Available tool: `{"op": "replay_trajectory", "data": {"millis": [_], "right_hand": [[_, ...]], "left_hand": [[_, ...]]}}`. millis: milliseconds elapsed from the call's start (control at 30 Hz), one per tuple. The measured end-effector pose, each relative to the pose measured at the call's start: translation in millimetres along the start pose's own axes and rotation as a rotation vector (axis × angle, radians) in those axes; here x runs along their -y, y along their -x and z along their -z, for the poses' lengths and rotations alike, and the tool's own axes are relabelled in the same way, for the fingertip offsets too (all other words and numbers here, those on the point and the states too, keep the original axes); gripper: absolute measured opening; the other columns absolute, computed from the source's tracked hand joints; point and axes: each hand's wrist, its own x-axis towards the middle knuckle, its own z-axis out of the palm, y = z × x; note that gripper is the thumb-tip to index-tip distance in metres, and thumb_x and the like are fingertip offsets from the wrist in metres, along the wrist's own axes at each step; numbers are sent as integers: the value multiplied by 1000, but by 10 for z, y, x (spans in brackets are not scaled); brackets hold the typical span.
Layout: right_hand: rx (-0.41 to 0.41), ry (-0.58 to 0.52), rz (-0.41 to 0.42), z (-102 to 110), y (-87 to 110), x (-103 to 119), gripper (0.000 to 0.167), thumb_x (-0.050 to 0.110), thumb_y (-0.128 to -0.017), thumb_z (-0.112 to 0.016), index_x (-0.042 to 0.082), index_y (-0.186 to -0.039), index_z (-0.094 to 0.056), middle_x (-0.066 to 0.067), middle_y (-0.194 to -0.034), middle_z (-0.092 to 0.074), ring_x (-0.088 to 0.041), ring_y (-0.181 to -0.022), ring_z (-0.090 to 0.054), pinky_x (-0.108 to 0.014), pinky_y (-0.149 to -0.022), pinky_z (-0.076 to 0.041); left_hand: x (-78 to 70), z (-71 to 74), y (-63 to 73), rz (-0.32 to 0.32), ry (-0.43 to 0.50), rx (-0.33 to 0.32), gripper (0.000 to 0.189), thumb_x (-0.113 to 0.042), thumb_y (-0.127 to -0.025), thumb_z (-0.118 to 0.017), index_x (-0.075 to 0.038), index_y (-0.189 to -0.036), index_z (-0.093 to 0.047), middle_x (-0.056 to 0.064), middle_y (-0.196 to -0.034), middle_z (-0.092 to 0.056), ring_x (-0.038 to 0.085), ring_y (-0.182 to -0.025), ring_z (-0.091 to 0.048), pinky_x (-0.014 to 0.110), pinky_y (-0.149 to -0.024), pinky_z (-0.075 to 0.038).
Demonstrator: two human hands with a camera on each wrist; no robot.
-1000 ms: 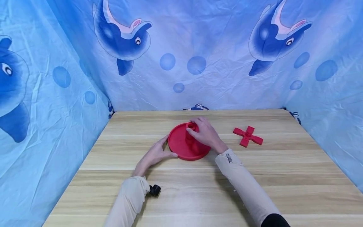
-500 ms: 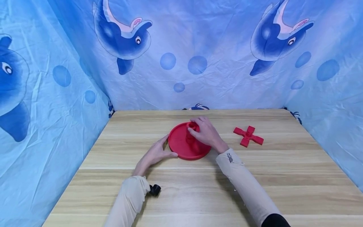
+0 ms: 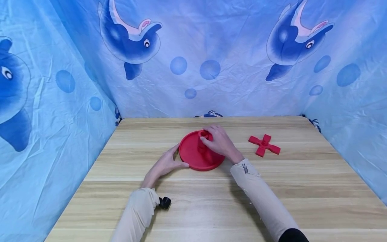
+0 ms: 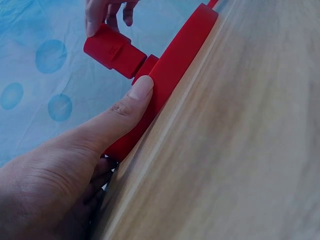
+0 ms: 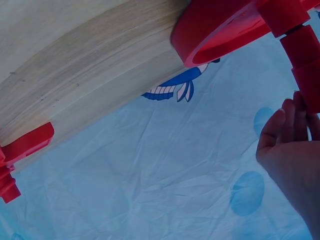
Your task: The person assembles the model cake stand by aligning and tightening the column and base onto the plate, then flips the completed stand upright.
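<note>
A round red base with a raised rim (image 3: 189, 151) lies on the wooden table. From its middle rises a red hollow post (image 3: 201, 145), wider at the top, its upper end showing a hole. My left hand (image 3: 167, 163) holds the base by its left side, thumb at the near rim and fingers spread along the far left. The right hand (image 3: 220, 143) grips the post's upper part, thumb on the near side. In the left wrist view, the post (image 4: 111, 49) steps down to a short collar (image 4: 146, 68) on the base.
To the right lies a red four-armed cross piece (image 3: 264, 145) with a short stub at its centre. Blue dolphin-print cloth (image 3: 193, 60) walls the table's back and sides. A small black device (image 3: 165, 203) sits at the left wrist.
</note>
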Motion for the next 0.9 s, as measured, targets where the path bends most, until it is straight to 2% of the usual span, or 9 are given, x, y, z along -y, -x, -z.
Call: {"op": "replay_trajectory", "data": {"millis": [200,433,667,900], "right_hand": [[-15,17,-3,-17,-6,-1,55,38,-97,-73,4,-139,-63,-15,-130,-64,-32,-123,-55,-53,-103,-48],[1,-19,26,-24,1,-2,51,25,-98,-71,2,-142,-61,-16,-136,-61,-33,-128,-52,-52,-102,-51],[-18,-5,12,-45,6,-9,54,33,-97,-74,3,-140,-62,-15,-131,-61,-32,-123,-52,-50,-98,-53],[-11,-18,40,-48,19,-17,51,24,-97,-72,2,-141,-61,-15,-136,-61,-32,-127,-51,-51,-100,-52]], "left_hand": [[8,-5,-7,-3,-3,-3,116,-60,-76,-87,-15,-165,-28,10,-165,-34,32,-151,-30,56,-118,-32],[9,-8,-12,-6,-5,-11,117,-62,-75,-87,-16,-165,-29,10,-164,-35,32,-151,-31,56,-118,-33],[20,-25,-13,-5,-6,-12,118,-63,-75,-86,-17,-165,-28,9,-165,-35,32,-151,-31,57,-117,-33],[29,-38,-11,-11,-13,-19,117,-62,-75,-87,-16,-165,-29,8,-165,-35,31,-151,-31,56,-118,-33]]}}
